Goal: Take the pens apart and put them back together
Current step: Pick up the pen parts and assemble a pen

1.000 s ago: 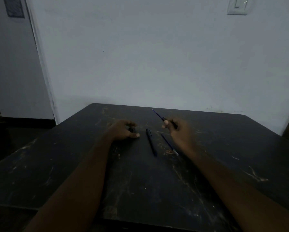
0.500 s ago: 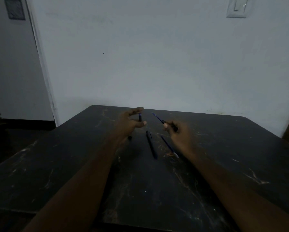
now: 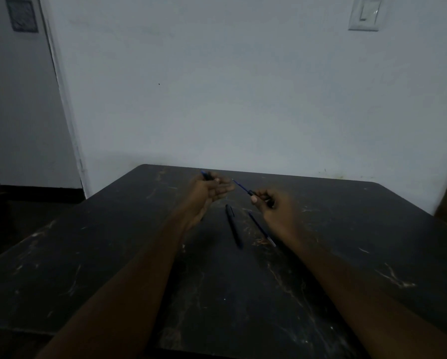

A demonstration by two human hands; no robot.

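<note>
My left hand point(image 3: 208, 190) is raised over the dark table point(image 3: 113, 255) and pinches a small dark pen part point(image 3: 206, 175) near its fingertips. My right hand point(image 3: 274, 206) grips a pen section whose thin blue refill point(image 3: 240, 187) points up and left toward the left hand. The two hands are a short gap apart. Between them on the table lies a dark pen barrel with a clip point(image 3: 233, 226). Beside it, partly under my right wrist, lies a thin blue refill with a pale tip point(image 3: 262, 230).
The table's far edge meets a pale wall point(image 3: 243, 99). A doorway frame point(image 3: 61, 99) stands at the left, and a light switch point(image 3: 364, 13) is high on the right. The room is dim.
My left hand picked a small part up off the table, lifted it and turned palm-up toward the right hand. My right hand stayed nearly still with its pen section.
</note>
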